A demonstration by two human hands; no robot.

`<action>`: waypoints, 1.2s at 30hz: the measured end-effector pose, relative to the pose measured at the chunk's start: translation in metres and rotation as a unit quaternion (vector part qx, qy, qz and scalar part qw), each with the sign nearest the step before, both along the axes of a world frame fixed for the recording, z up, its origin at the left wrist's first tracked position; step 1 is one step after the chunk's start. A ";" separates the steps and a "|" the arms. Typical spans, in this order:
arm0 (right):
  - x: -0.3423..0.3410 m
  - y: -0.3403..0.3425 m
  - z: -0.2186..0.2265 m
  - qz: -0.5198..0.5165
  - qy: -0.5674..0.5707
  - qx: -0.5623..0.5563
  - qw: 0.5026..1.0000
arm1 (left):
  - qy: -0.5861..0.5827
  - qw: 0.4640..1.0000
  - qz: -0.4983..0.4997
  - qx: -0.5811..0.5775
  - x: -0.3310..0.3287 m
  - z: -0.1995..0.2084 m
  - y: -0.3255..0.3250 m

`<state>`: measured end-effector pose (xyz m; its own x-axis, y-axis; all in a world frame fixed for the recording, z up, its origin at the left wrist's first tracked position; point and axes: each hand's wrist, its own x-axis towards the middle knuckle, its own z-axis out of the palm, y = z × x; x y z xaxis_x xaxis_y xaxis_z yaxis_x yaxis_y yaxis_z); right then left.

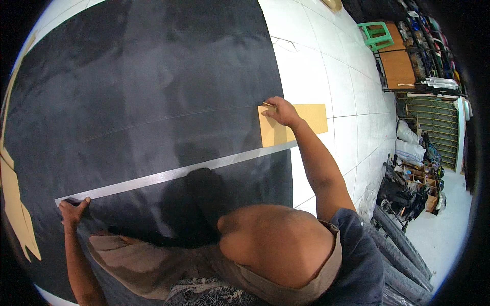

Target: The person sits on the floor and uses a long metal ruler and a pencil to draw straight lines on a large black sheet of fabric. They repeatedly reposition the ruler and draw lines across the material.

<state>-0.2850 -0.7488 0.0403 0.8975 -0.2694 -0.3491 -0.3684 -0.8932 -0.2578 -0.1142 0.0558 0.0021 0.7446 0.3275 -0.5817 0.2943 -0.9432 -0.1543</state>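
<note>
A long silver metal ruler (162,176) lies slantwise across a large black sheet of material (132,109). My left hand (73,211) is at the ruler's left end, thumb and fingers spread apart and touching its edge. A tan card rectangle (310,118) lies above the ruler's right end, partly on the black sheet and partly over the white tiles. My right hand (280,112) is over the card's top left corner, fingers pinched together. Something small and thin shows at those fingertips, too small to name.
Tan cut card pieces (19,214) lie at the sheet's left edge. White floor tiles (352,97) run along the right. Beyond are a green stool (376,35), dark rolls (400,250) and a cluttered pile of boxes (421,176). My bent knee (278,245) is close below the ruler.
</note>
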 end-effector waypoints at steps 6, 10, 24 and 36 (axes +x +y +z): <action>0.002 0.002 0.003 -0.001 0.010 -0.008 1.000 | -0.010 1.000 0.011 0.008 -0.003 0.004 -0.005; 0.002 -0.001 0.004 -0.002 0.020 -0.011 1.000 | 0.003 1.000 0.024 -0.012 -0.002 0.009 -0.013; 0.009 -0.006 0.012 -0.099 -0.267 -0.080 0.955 | 0.017 0.999 0.023 0.017 -0.003 0.028 -0.029; -0.185 0.051 -0.042 -0.433 -0.345 0.205 0.807 | 0.009 1.000 0.009 0.019 -0.003 0.030 -0.035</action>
